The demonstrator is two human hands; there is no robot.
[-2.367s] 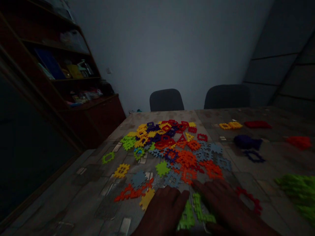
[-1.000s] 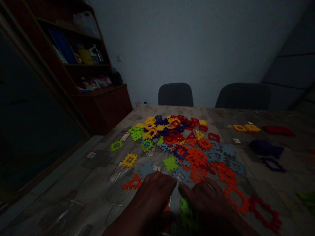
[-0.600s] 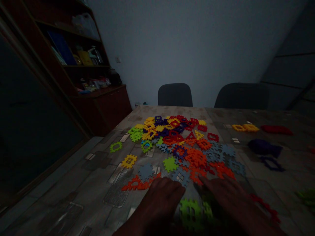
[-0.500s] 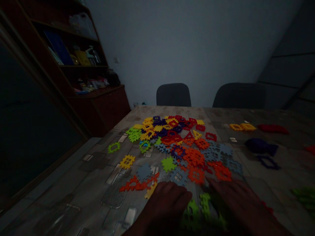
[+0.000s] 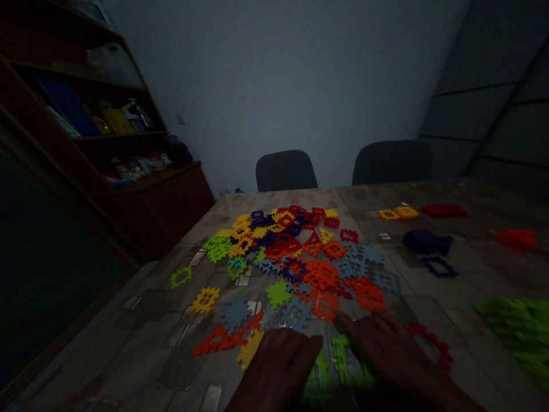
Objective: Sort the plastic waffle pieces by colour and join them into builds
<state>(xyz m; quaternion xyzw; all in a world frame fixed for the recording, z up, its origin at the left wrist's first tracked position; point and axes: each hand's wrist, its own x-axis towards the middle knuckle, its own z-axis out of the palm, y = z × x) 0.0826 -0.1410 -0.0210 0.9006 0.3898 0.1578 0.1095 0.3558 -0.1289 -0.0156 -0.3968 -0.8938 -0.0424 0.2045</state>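
Observation:
My left hand (image 5: 281, 363) is low in the view, its fingers bent together over a bright green toothed plastic building piece (image 5: 319, 375). Beside it, my right hand (image 5: 388, 346) is closed around a second green building piece (image 5: 342, 357), one finger reaching forward. The lower parts of both pieces are dark and partly hidden, so I cannot tell whether they are joined. A yellow building piece (image 5: 250, 350) lies just left of my left hand. Close to my right hand is a red toothed frame (image 5: 444, 349).
A mixed heap of flat building pieces (image 5: 278, 237) covers the table's middle. Orange strips (image 5: 223, 339) lie at left. Sorted to the right are yellow pieces (image 5: 401, 213), a purple stack (image 5: 426, 242) and a green pile (image 5: 518, 332). Two chairs (image 5: 286, 170) stand behind.
My view has turned to the right, so the table's contents appear shifted left and more of the green pile shows. Both hands remain at the green pieces.

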